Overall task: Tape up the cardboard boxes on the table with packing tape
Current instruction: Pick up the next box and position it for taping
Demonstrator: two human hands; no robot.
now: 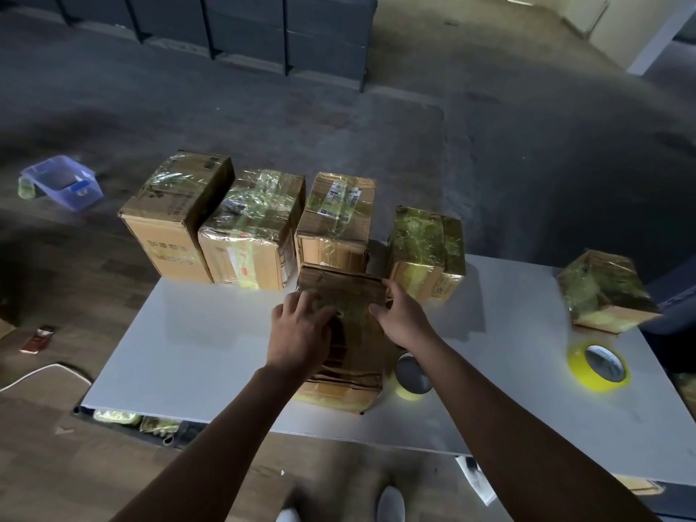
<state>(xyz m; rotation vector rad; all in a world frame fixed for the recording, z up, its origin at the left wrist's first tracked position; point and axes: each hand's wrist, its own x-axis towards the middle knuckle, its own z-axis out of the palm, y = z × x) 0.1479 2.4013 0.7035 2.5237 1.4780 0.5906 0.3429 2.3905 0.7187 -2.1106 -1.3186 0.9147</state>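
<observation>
The left hand point(301, 333) lies flat atop the centre box point(354, 356), the right hand point(399, 314) clasps its right edge; a careless pullback could sweep away the tape roll point(412, 373) just right of it.

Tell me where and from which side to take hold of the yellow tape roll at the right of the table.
Take the yellow tape roll by its ring, from above: thumb inside the core, fingers over the outer yellow wall. It lies nearly flat on the table, core facing up, nothing touching it. The right hand, now holding the near box, is closest.
</observation>
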